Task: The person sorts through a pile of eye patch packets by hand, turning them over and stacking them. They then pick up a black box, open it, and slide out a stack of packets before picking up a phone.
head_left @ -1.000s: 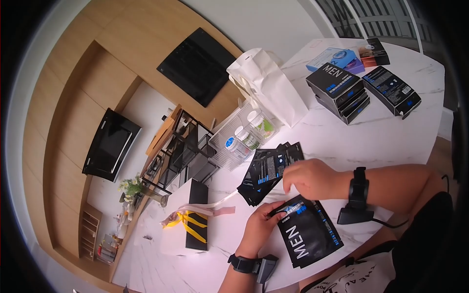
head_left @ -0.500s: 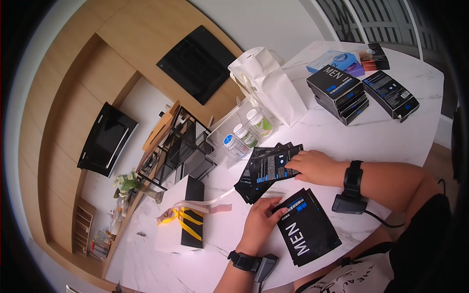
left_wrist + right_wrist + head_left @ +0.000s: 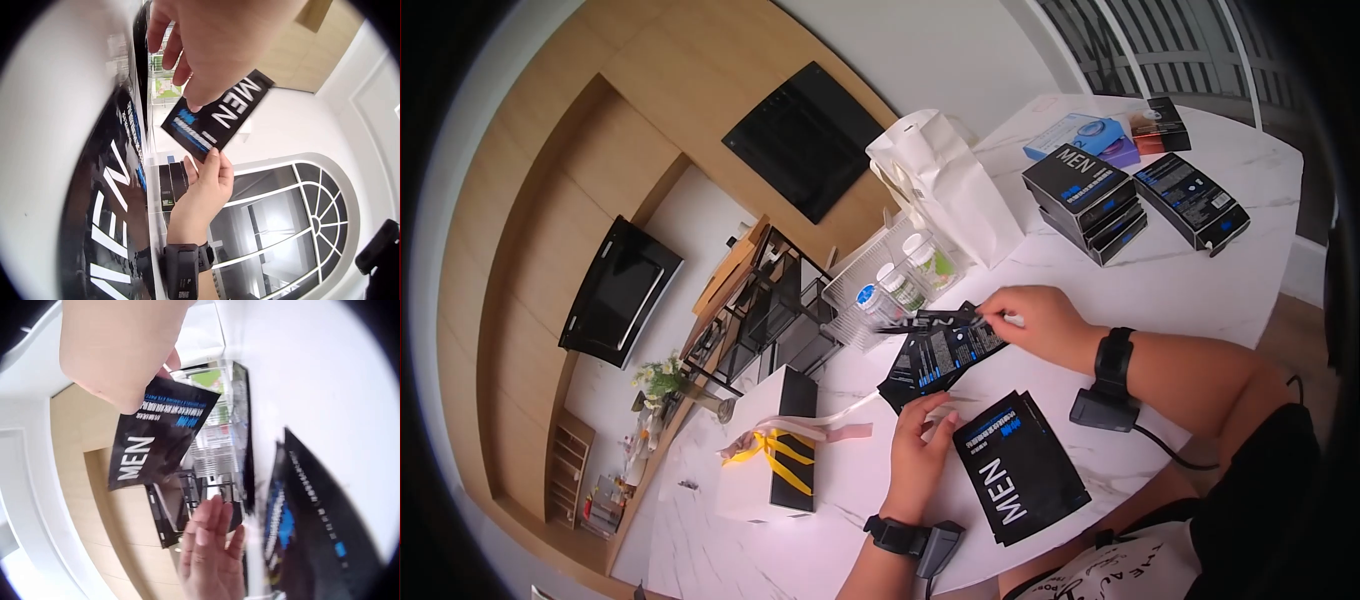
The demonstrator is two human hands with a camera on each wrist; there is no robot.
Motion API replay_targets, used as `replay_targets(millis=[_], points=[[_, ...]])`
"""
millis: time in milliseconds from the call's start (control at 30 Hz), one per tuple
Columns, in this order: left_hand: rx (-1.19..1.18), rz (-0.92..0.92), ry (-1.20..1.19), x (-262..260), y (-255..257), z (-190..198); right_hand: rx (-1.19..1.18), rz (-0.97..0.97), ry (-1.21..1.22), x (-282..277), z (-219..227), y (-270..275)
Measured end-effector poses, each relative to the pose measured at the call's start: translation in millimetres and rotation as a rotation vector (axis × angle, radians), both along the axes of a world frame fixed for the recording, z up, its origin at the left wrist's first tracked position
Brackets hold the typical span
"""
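My right hand (image 3: 1040, 320) pinches one black sachet (image 3: 159, 434) by its edge, raised over a fanned pile of black sachets (image 3: 940, 362). White "MEN" lettering and blue print show on the raised sachet (image 3: 226, 117) in the left wrist view. Nearer to me lies a second, neater stack of black sachets (image 3: 1022, 470), its "MEN" side up. Left of that stack my left hand (image 3: 918, 450) is held with its fingers loosely extended and nothing in them, close to the pile's near edge.
Black "MEN" boxes (image 3: 1085, 200) are stacked at the far right, beside another black box (image 3: 1192, 203) and a blue box (image 3: 1075, 138). A white paper bag (image 3: 950, 185) stands behind a clear organizer (image 3: 855, 290) with bottles. A ribboned box (image 3: 795, 445) sits at left.
My right hand went from above the near stack to the fanned pile and lifted a sachet from it. My left hand let go of the near stack's edge and moved slightly left.
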State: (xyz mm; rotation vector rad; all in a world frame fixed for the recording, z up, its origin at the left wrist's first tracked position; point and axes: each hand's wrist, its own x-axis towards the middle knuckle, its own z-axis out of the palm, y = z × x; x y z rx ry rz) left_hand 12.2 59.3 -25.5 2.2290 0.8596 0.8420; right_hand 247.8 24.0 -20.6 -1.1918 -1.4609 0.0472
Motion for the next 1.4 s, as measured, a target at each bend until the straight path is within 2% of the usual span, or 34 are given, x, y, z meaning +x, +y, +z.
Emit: replay_targets(millis=[33,67,100,133,167,200,267,300,400,433,467,533,600,633,667,733,867,933,967,1067,1133,1200,1333,1400], points=[[-0.032,-0.001,-0.054,-1.2,1.7,-1.2,-0.066,0.122,0.151,0.4,6.9,-4.3],[-0.062,-0.004,-0.108,-1.9,2.7,-1.6,-0.063,0.123,0.149,-2.5,7.6,-3.4],[-0.057,-0.003,-0.110,-1.4,1.8,-1.7,-0.103,0.342,0.428,-7.4,7.2,-3.0],[-0.159,0.016,-0.226,-0.2,-0.7,-1.8,-0.143,0.562,0.708,-12.3,7.2,-2.9],[-0.262,0.036,-0.341,0.4,-3.8,-0.4,-0.170,0.646,0.699,-15.8,6.4,-4.0],[-0.352,-0.026,-0.415,-0.5,-8.7,8.6,-0.170,0.709,0.714,-21.3,5.7,-5.2],[-0.438,0.037,-0.609,-3.1,-11.0,4.3,-0.251,0.754,0.591,-26.6,3.0,-10.1],[-0.450,0.114,-0.639,1.3,-19.5,16.1,-0.305,0.761,0.530,-29.2,4.3,-11.3],[-0.415,0.147,-0.787,6.0,-20.2,24.8,-0.426,0.809,0.453,-28.9,8.1,-17.8],[-0.450,0.137,-0.751,5.3,-20.9,25.8,-0.327,0.797,0.459,-32.5,6.4,-13.3],[-0.454,0.143,-0.756,3.7,-21.7,24.1,-0.334,0.800,0.457,-31.7,5.5,-14.1],[-0.480,0.092,-0.436,4.0,-25.7,22.4,-0.400,0.753,0.634,-31.5,22.4,-25.4],[-0.495,0.011,-0.345,9.1,-36.0,18.4,-0.429,0.726,0.587,-32.3,19.6,-22.8],[-0.515,-0.013,-0.333,11.4,-40.0,19.3,-0.329,0.739,0.629,-36.9,11.9,-15.3],[-0.539,-0.036,-0.330,12.1,-42.0,20.6,-0.237,0.752,0.663,-37.4,4.2,-9.9],[-0.642,-0.094,-0.510,11.3,-39.3,20.8,-0.283,0.719,0.623,-36.4,6.6,-12.0],[-0.616,-0.023,-0.648,6.3,-23.4,15.8,-0.323,0.708,0.584,-37.8,2.7,-12.3],[-0.673,-0.071,-0.670,4.7,-21.1,13.7,-0.371,0.644,0.580,-44.4,17.2,-21.3],[-0.601,-0.134,-0.701,7.2,-19.8,10.1,-0.360,0.661,0.589,-47.5,19.8,-22.3],[-0.699,-0.228,-0.759,10.1,-29.0,16.0,-0.356,0.583,0.479,-45.6,19.2,-25.8],[-0.730,-0.200,-0.834,12.3,-27.1,13.9,-0.360,0.514,0.407,-48.6,23.0,-27.3],[-0.630,-0.140,-0.566,7.9,-20.8,3.2,-0.348,0.458,0.366,-50.0,22.5,-28.6],[-0.705,-0.204,-0.649,7.1,-24.3,6.8,-0.290,0.426,0.350,-50.2,15.7,-30.5],[-0.690,-0.185,-0.617,6.4,-23.8,4.5,-0.198,0.347,0.157,-50.6,17.9,-37.5]])
